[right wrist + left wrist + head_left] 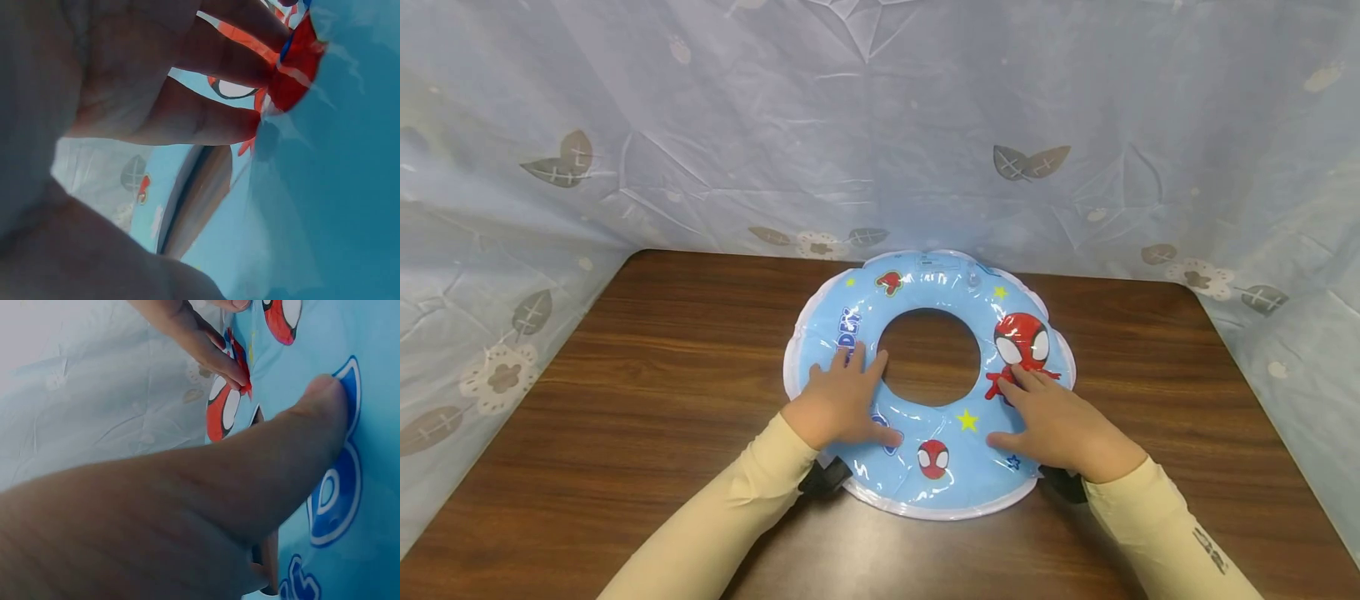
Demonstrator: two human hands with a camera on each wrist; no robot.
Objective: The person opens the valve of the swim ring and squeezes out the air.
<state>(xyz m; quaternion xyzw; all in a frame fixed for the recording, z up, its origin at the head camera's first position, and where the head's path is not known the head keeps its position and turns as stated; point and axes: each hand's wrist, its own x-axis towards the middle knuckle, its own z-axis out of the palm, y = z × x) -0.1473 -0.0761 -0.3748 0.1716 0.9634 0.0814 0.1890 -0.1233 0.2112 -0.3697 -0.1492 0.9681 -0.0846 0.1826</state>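
Observation:
A light blue inflatable swim ring (947, 492) with a white scalloped edge lies on the table, printed with red masked cartoon figures, stars and dark blue letters. Its air valve (973, 278) shows at the far side. My left hand (837, 404) rests spread on the ring's left part, fingers by the lettering; in the left wrist view its thumb (300, 434) touches a blue printed letter. On the right part, my right hand (1060, 425) lies with fingertips on the large red figure (1022, 342). The right wrist view shows these fingers (212, 122) pressing the vinyl.
The brown wood-grain table (625, 400) shows around the ring and through its hole. A pale grey-blue curtain (925, 125) with leaf and flower prints hangs behind the table and along both sides. Dark wrist straps (824, 477) sit under the cream sleeves.

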